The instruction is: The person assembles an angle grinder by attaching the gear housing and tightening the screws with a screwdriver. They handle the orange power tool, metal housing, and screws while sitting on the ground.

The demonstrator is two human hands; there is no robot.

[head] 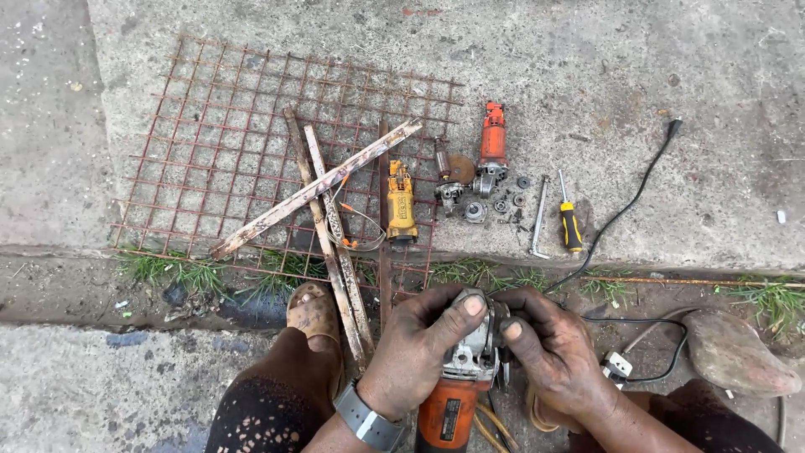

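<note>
I hold an angle grinder (pixel 457 382) with an orange body and a grey metal gear head close to me, low in the view. My left hand (pixel 419 344) wraps over the gear head, thumb on top. My right hand (pixel 549 348) pinches the right side of the head with thumb and fingers. A grey watch (pixel 366 419) sits on my left wrist. What my right fingertips grip is too small to tell.
On the concrete slab lie a rusty wire mesh (pixel 235 143), crossed metal bars (pixel 319 189), a yellow motor part (pixel 401 203), a dismantled orange grinder (pixel 490 151), small loose parts (pixel 503 203), a hex key (pixel 538 218), a yellow-handled screwdriver (pixel 570 222) and a black cable (pixel 629 201). My sandalled foot (pixel 312 312) rests left.
</note>
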